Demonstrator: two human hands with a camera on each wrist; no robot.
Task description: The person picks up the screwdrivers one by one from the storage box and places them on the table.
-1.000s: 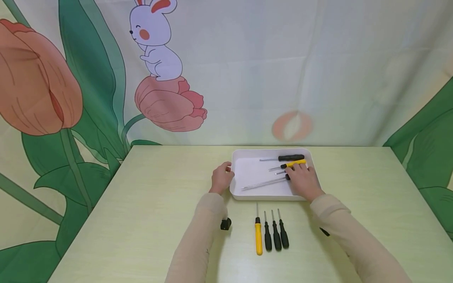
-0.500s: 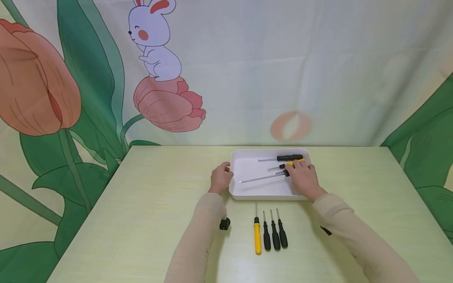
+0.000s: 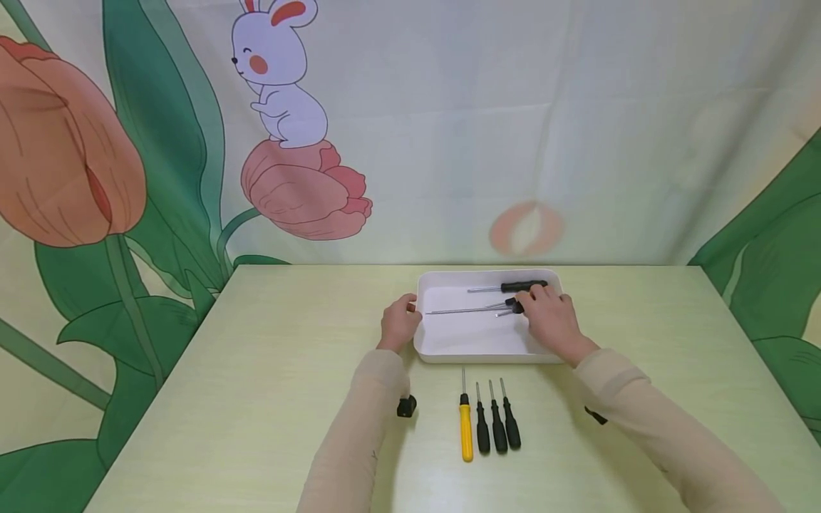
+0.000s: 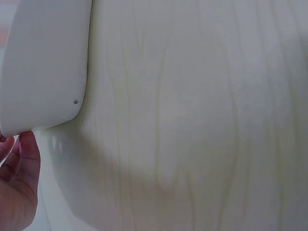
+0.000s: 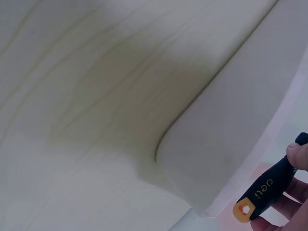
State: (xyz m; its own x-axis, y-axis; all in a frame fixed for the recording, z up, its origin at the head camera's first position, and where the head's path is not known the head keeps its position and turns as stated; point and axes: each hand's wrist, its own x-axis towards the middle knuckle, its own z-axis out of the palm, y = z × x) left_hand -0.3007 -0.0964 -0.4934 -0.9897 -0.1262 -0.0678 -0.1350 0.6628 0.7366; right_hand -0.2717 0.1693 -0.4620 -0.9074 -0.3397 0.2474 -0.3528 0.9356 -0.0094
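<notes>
A white tray (image 3: 487, 358) stands at the far middle of the table. My left hand (image 3: 400, 324) is at its left end, fingers curled and fingertips gripping the rim. Over the tray's right side, my right hand (image 3: 553, 322) grips a long-shafted screwdriver (image 5: 267, 190) by its black handle, which has a yellow end and "deli" lettering. Its thin shaft (image 3: 449, 311) points left across the tray. Another black screwdriver (image 3: 522, 286) lies along the tray's back. Under the right hand, short metal shafts of other screwdrivers show, their handles mostly hidden.
In front of the tray, a yellow-handled screwdriver (image 3: 466, 431) and several black ones (image 3: 498, 431) lie side by side, tips toward the tray. A patterned curtain (image 3: 436, 142) hangs behind the table's back edge.
The long screwdriver's shaft has swung away from me, from slanting to nearly level across the tray. My right hand has shifted slightly and now covers the yellow handle. My left hand stays put.
</notes>
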